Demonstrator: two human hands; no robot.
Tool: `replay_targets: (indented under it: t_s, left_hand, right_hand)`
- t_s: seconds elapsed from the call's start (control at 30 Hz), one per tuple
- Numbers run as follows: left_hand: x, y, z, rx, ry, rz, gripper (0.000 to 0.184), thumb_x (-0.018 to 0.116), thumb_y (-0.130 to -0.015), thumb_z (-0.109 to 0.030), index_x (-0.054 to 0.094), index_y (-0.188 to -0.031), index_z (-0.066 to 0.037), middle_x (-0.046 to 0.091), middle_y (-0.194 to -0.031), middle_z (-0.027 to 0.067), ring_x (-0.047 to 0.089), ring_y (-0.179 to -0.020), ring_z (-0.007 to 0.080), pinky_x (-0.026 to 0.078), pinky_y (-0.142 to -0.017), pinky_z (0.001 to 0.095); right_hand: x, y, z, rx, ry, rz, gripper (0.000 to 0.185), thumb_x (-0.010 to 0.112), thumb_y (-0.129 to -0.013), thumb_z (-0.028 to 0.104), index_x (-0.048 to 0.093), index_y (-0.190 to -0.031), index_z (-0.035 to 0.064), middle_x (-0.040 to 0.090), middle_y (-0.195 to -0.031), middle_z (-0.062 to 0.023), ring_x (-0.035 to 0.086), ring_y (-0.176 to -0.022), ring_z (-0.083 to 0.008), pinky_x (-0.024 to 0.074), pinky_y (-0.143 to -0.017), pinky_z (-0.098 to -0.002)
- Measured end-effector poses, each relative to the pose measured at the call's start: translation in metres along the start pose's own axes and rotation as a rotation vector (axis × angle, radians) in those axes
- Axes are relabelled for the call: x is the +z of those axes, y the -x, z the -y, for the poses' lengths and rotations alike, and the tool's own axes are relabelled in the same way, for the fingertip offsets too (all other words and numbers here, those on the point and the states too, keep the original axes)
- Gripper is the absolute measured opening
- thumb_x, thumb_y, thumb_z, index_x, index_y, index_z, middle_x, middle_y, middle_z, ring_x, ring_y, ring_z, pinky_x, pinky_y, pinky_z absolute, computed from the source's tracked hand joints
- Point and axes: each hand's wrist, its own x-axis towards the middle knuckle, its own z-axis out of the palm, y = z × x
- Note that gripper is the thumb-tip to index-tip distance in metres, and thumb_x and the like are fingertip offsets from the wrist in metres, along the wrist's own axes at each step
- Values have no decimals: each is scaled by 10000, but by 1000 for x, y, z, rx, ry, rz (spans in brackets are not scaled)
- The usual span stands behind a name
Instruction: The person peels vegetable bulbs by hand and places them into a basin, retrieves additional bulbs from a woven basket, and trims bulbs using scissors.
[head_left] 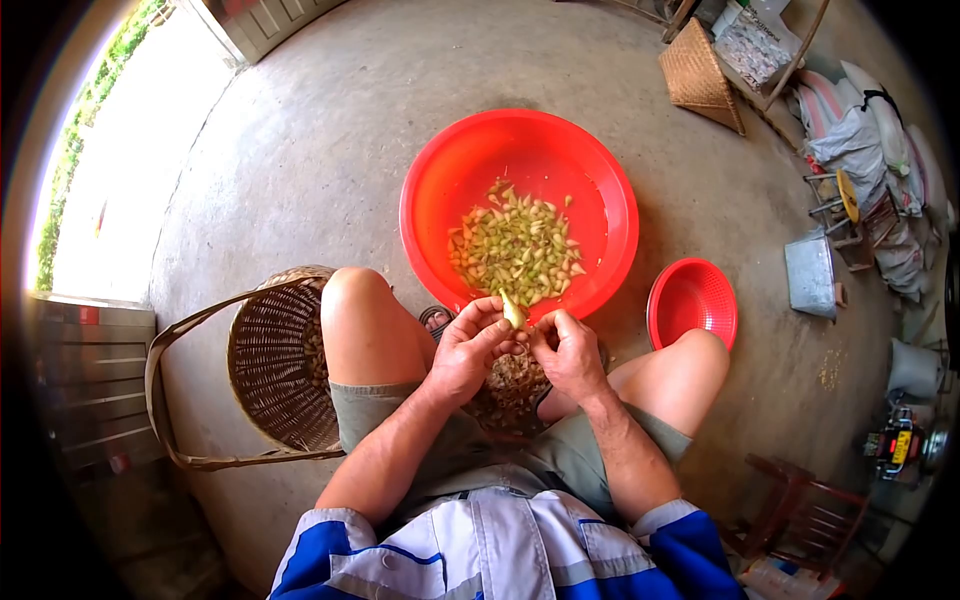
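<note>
You sit over a bare grey concrete floor (pixel 320 120), with a bright doorway (pixel 135 150) at ten o'clock. A wide red basin (pixel 415 200) stands at twelve, pale green bulbs (pixel 515 240) gathered in it. At nine, your left knee (pixel 360 305) partly covers a wicker basket (pixel 270 370); at two, your right knee (pixel 695 360) overlaps a red colander (pixel 690 290). Farther out around two are a metal bucket (pixel 812 275) and sacks (pixel 860 130). Between your feet lies a brownish heap, probably peelings (pixel 510 385). Your left hand (pixel 462 350) pinches a single bulb (pixel 512 310) at the basin's near rim; your right hand (pixel 568 355) has thumb and fingers drawn together beside its lower end.
</note>
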Motion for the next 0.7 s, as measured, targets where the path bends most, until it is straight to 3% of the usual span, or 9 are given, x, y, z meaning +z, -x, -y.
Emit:
replay_targets:
  t_s: [0.07, 0.17, 0.37, 0.5, 0.7]
  left_hand:
    - [-1, 0, -1, -14, 31, 13, 240, 569, -955, -73, 518, -1187, -40, 632, -1097, 91, 635, -976, 187, 527, -848, 322]
    - [-1, -1, 3, -20, 18, -16, 225, 552, -955, -55, 527, -1178, -36, 629, -1103, 109, 638, -971, 197, 532, -845, 313]
    - [-4, -1, 5, -10, 20, -21, 217, 543, -954, -45, 535, -1171, -30, 628, -1093, 99, 638, -966, 195, 531, -840, 303]
    - [-4, -2, 7, -42, -15, -19, 232, 539, -952, -40, 535, -1184, -27, 628, -1091, 93, 637, -964, 189, 530, -833, 295]
    - [-3, -3, 5, -56, -42, -27, 249, 539, -947, -30, 537, -1196, -24, 629, -1100, 94, 625, -976, 173, 522, -844, 299]
  right_hand:
    - [-1, 0, -1, -5, 37, 24, 112, 656, -808, 7, 569, -877, -9, 649, -758, -152, 646, -661, -322, 513, -596, -381]
    - [0, -1, -5, -128, 6, -9, 110, 648, -833, 9, 593, -926, -12, 656, -775, -133, 655, -660, -260, 516, -600, -343]
    - [-16, 0, 21, 37, -198, 53, 101, 632, -904, 56, 603, -978, -8, 676, -834, -69, 633, -689, -93, 507, -599, -246]
    - [-7, 3, 24, 40, -330, 74, 143, 660, -891, 50, 591, -1003, -9, 678, -846, -68, 650, -720, -102, 520, -629, -242]
    - [-6, -2, 13, -31, -219, 22, 74, 663, -880, 27, 601, -915, 6, 643, -779, -36, 594, -670, -80, 494, -594, -246]
